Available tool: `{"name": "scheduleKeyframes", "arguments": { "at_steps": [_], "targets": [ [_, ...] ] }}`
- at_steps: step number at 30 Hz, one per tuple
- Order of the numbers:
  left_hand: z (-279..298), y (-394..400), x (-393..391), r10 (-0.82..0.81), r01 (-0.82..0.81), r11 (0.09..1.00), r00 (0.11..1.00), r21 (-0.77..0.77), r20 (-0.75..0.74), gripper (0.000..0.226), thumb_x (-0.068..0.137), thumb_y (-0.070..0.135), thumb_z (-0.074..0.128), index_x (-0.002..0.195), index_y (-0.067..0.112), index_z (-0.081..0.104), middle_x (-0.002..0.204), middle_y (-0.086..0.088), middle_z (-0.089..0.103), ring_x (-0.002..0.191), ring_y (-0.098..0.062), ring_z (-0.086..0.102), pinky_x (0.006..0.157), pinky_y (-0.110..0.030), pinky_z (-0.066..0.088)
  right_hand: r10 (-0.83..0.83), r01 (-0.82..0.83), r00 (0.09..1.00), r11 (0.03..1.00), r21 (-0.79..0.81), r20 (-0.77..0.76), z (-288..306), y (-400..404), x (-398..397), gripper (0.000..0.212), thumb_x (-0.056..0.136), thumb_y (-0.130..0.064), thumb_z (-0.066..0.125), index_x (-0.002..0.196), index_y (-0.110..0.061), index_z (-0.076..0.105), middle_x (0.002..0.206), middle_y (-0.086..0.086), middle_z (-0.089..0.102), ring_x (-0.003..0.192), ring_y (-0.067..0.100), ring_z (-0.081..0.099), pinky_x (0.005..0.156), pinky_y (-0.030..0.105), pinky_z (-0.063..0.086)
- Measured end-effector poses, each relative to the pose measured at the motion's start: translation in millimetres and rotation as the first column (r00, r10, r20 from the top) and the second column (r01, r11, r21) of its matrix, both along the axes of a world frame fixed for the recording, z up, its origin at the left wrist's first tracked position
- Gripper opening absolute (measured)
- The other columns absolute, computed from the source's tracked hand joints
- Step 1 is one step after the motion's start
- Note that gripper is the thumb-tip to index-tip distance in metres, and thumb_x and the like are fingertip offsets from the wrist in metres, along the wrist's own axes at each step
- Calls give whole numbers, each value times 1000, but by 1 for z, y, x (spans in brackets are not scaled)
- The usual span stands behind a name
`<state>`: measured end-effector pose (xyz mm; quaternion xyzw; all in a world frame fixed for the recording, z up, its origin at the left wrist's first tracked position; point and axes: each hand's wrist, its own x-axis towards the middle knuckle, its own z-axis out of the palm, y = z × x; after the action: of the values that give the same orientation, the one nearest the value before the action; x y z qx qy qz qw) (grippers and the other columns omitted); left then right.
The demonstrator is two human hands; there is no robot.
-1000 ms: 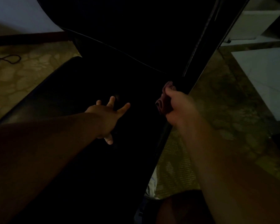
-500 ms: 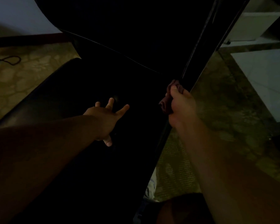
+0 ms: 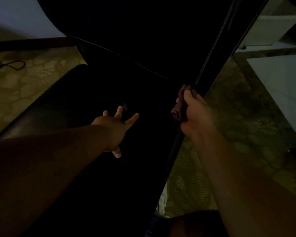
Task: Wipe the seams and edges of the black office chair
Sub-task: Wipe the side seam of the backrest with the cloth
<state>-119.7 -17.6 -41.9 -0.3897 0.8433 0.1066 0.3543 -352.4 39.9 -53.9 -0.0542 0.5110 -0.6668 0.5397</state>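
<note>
Gripping a bunched red cloth [image 3: 179, 111], the right hand [image 3: 196, 115] curls its fingers round it and presses it on the chair [image 3: 109, 65] edge. That edge runs from bottom middle up to the top right. The left hand [image 3: 114, 130] lies flat on the dark seat, fingers spread. The chair fills the middle, on a patterned floor [image 3: 24, 86].

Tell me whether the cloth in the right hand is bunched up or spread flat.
Bunched up. The reddish cloth shows folds and bulges from the grip of the right hand, pressed against the black chair's edge.
</note>
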Motion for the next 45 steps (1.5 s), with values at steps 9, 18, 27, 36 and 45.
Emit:
{"name": "scheduleKeyframes", "arguments": {
  "at_steps": [9, 18, 27, 36, 45],
  "targets": [
    [0, 0, -1, 11, -11, 1000, 1000, 5, 8, 145, 69, 44, 89, 151, 43, -30, 163, -15, -29, 149, -55, -2, 107, -61, 44, 35, -28, 993, 998, -60, 113, 2, -2, -5, 16, 99, -19, 53, 110, -18, 64, 88, 1, 61, 64, 10, 61, 52, 24, 51],
    [4, 0, -4, 36, -37, 998, 999, 42, 14, 144, 70, 41, 89, 151, 43, -30, 163, -15, -30, 149, -55, -5, 108, -63, 41, 120, -113, 976, 993, -47, 184, -5, -7, -13, 21, 97, -30, 54, 108, -18, 67, 78, -2, 57, 60, 9, 50, 53, 22, 42],
    [6, 0, -5, 38, -40, 997, 999, 62, 21, 142, 73, 41, 87, 151, 40, -32, 162, -16, -32, 148, -55, -7, 108, -61, 42, 91, -77, 954, 995, -62, 284, -2, -11, -10, 24, 100, -31, 47, 99, -14, 64, 72, -3, 52, 57, 9, 45, 55, 20, 36],
    [4, -3, -5, 57, -58, 994, 998, 92, 16, 143, 73, 41, 88, 150, 42, -32, 161, -14, -34, 148, -55, -9, 107, -62, 43, 160, -123, 942, 982, -141, 296, -5, -8, -14, 25, 85, -32, 57, 97, -12, 67, 73, 0, 57, 56, 12, 52, 52, 20, 43],
    [5, -5, -3, 50, -50, 993, 999, 103, 6, 142, 73, 41, 88, 149, 43, -33, 160, -15, -34, 147, -56, -10, 107, -62, 43, 174, -147, 949, 982, -118, 265, -6, -14, -16, 23, 90, -31, 55, 94, -12, 67, 71, 0, 56, 55, 11, 50, 50, 20, 41]
  ]
}}
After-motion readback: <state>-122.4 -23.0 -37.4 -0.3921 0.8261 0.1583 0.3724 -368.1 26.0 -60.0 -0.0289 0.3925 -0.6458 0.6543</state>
